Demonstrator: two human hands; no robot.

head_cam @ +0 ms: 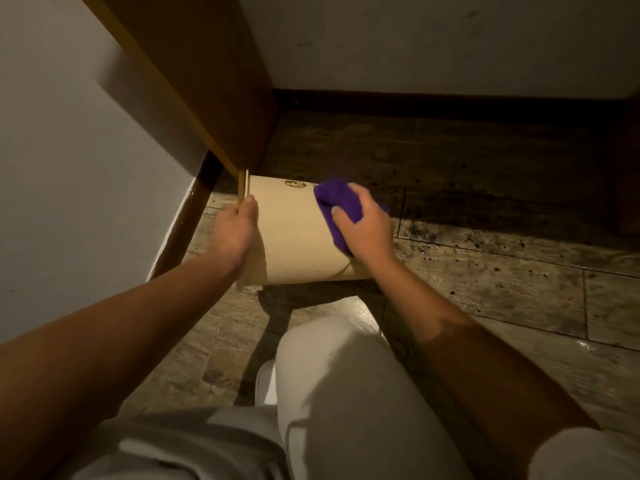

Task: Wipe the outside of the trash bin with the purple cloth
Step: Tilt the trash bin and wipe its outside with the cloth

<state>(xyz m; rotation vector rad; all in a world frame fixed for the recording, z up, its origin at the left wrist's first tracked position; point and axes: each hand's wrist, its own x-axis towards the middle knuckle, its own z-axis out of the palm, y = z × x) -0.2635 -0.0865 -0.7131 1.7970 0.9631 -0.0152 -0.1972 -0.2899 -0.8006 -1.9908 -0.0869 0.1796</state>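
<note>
The bin (294,237) lies tipped on its side on the floor (485,271) by the cabinet (194,81), long axis running left to right, rim toward my left. My left hand (232,233) grips that rim; my right hand (363,226) presses the cloth (337,202), bunched under closed fingers, against the wall near the base. I'm mid-wipe; next I'd probably roll the bin to reach unwiped sides.

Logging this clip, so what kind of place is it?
Probably an indoor room corner, home or hotel: wood-look floor, white wall with dark baseboard, and a wooden cabinet beside the bin.
</note>
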